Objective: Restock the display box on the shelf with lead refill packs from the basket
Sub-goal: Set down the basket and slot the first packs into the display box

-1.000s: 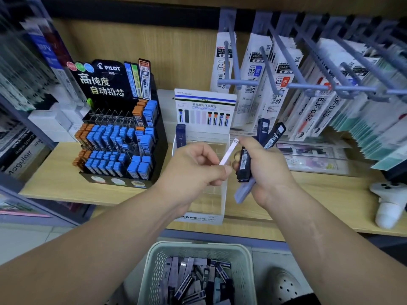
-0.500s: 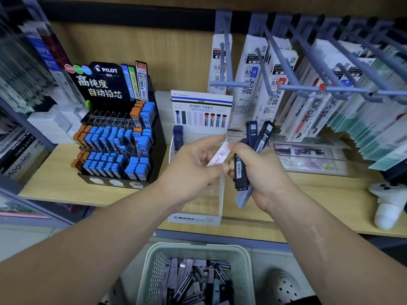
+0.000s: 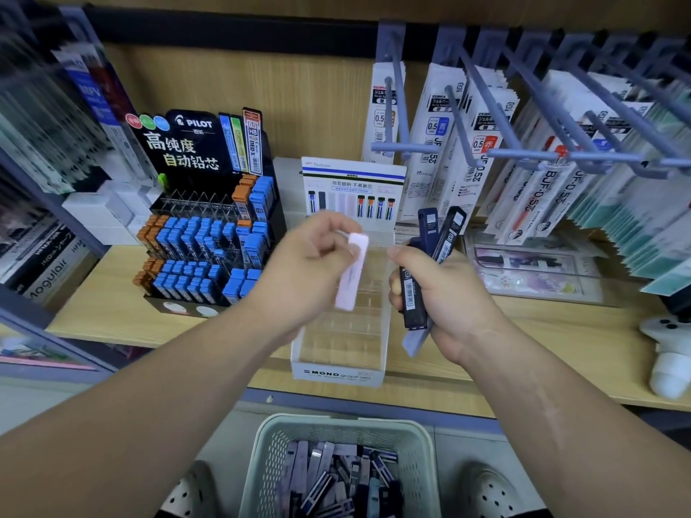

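- We hold one pale pink lead refill pack (image 3: 352,272) above the left half of the display box (image 3: 338,373). Its long axis runs nearly upright in the view, and the top end leans slightly toward the box's right side.
- The lower end of this pack points down into the box and hangs free above the clear dividers. We cannot tell whether it touches them.
- The left hand (image 3: 310,271) reaches in from the box's left side with the forearm stretched and the wrist bent inward. Its thumb and curled fingers pinch the pack at the upper end only.
- The right hand (image 3: 445,297) hovers over the box's right wall, closed as a fist round a bundle of dark lead refill packs (image 3: 411,293).
- The bundle fans out. Two packs rise from the top of the fist and point up toward the box's rear right. One black pack with a barcode stands almost upright along the fingers. A pale grey one juts out below the fist.
- The box stands on the wooden shelf (image 3: 561,330), with its "MONO graph MG" front wall at the shelf edge.
- The basket (image 3: 336,424) sits below the box's front wall, off the shelf. It holds loose packs lying in mixed directions.
- The Pilot lead stand (image 3: 209,226) stands just left of the box.
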